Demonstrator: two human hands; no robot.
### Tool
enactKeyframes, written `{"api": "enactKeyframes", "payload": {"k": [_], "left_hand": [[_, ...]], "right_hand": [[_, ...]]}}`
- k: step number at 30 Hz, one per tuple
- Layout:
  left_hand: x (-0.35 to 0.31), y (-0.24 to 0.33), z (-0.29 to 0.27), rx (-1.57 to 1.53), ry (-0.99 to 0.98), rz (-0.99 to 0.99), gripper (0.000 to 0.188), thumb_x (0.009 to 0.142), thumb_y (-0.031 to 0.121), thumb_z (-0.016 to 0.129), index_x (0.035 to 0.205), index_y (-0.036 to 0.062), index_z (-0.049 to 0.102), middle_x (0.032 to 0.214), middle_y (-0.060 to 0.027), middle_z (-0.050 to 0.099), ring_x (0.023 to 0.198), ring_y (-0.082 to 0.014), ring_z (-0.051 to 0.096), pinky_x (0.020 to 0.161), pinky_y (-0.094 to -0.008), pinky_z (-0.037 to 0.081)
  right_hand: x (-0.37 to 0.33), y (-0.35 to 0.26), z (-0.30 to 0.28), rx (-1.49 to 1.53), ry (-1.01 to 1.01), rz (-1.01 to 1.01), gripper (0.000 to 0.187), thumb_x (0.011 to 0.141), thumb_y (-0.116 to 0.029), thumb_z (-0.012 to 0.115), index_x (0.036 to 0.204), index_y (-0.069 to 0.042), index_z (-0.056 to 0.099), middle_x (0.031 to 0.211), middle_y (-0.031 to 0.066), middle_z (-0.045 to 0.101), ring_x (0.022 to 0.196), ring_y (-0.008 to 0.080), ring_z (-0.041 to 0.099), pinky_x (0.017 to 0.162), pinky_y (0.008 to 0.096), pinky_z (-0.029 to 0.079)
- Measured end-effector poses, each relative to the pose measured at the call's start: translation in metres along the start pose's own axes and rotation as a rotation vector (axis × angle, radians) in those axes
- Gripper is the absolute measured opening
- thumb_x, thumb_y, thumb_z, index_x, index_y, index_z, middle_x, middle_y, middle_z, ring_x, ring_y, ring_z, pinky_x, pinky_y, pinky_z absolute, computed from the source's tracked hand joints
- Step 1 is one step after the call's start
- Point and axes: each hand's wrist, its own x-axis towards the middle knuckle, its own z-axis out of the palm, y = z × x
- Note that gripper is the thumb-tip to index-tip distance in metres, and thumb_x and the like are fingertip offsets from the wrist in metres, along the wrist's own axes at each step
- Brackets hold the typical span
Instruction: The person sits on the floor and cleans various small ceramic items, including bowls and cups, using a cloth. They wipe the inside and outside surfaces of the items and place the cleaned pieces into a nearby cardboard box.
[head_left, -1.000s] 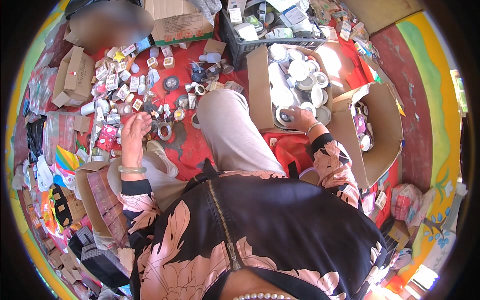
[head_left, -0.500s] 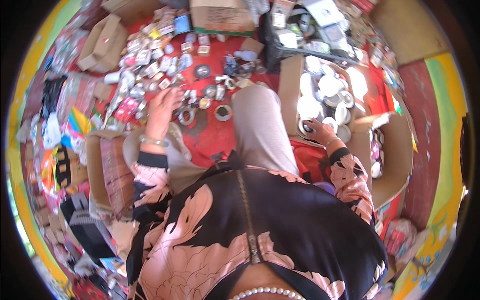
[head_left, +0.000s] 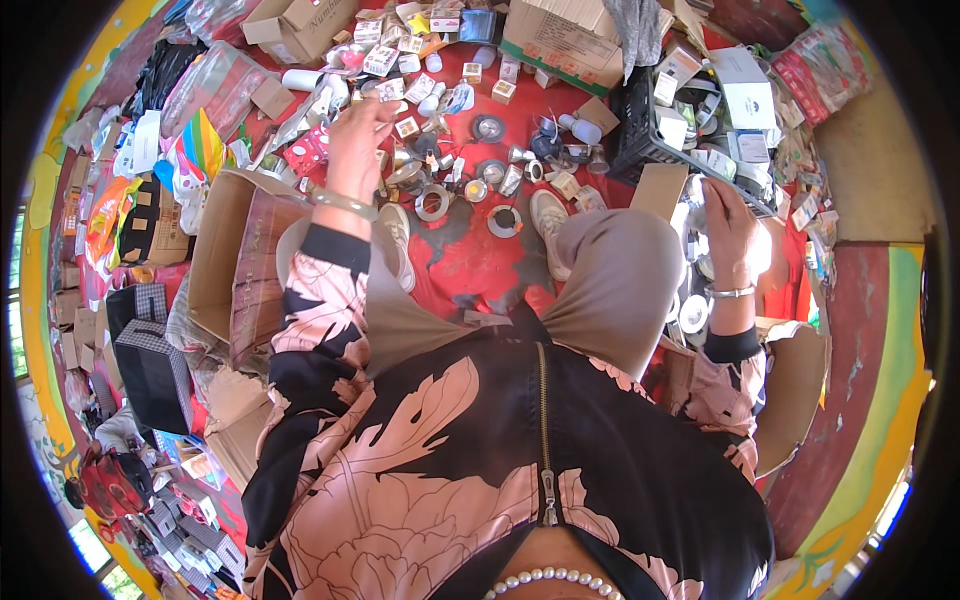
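My left hand [head_left: 358, 145] is over the near edge of a spread of small boxes and metal light fittings, fingers stretched forward and nothing visible in them. Closest to it are a small printed box [head_left: 406, 128] and a silver round fitting [head_left: 405, 174]. White ring-shaped fittings [head_left: 432, 202] lie on the red floor between my feet. On the right, my right hand [head_left: 730, 235] is above a cardboard box [head_left: 657, 190] of white round fittings [head_left: 692, 313]. Its fingers point away from me, apart from one another, with no held thing showing; the hand hides part of the box.
A black plastic crate [head_left: 640, 130] full of packages stands beyond the box at right. One large cardboard carton [head_left: 565, 40] is at the far side. Open cardboard boxes flank me, one at left [head_left: 228, 255] and one at right [head_left: 800, 375]. Bags and packages crowd the left.
My right hand has left the white fittings inside the box and risen farther forward. My left hand has moved forward over the small boxes. The view has shifted, and my knees are spread wider.
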Motion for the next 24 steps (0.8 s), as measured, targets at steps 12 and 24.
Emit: {"api": "enactKeyframes", "payload": {"k": [12,24], "left_hand": [[0.010,-0.293,0.039,1.304,-0.845,-0.091,0.035,0.075,0.029,0.062,0.103,0.0079,0.058,0.107,-0.0208,0.055,0.099,-0.0374,0.055,0.084,-0.0429,0.045],[0.010,-0.380,0.058,1.646,-1.089,0.024,0.036,0.080,0.016,0.054,0.115,0.0159,0.048,0.112,-0.0223,0.048,0.103,-0.0387,0.051,0.080,-0.0443,0.047]], "right_hand": [[0.030,-0.076,0.089,1.173,0.089,0.655,0.030,0.093,-0.027,0.049,0.105,-0.003,0.060,0.068,-0.0028,0.056,0.052,0.0017,0.043,0.045,0.0155,0.031],[0.056,-0.014,0.086,1.441,0.069,0.972,0.036,0.093,-0.035,0.046,0.105,-0.003,0.058,0.065,0.0013,0.054,0.044,0.0074,0.040,0.042,0.0197,0.032]]}}
